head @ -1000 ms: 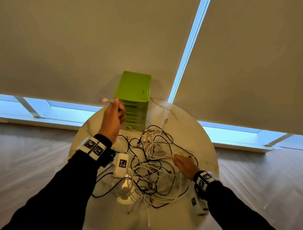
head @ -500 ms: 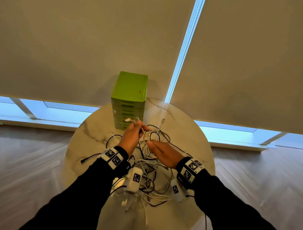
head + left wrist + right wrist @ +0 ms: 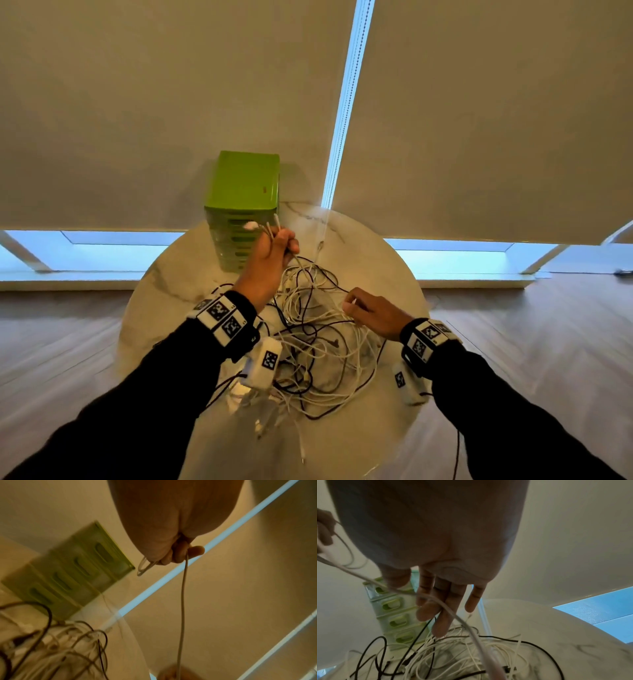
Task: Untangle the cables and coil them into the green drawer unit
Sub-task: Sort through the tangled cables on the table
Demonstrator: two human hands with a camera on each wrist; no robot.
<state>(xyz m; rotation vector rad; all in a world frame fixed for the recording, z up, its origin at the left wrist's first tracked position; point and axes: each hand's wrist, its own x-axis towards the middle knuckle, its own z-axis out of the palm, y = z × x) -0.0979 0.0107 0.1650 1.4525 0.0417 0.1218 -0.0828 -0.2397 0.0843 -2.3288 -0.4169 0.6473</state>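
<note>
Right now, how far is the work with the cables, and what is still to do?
Done: nothing visible; the drawers of the green drawer unit look shut. In hand: the left hand grips loops of one white cable, which runs down to the right hand, between thumb and fingers. Left: the heap of cables on the table is tangled, and all coils must go into drawers.

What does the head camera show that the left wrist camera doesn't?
Only the head view: the whole round table, both tagged wristbands, the right hand pinching a white cable. Only the left wrist view: fingers curled round that cable from underneath, a loop poking out. Both: the left hand, the green drawer unit, the cable tangle.
</note>
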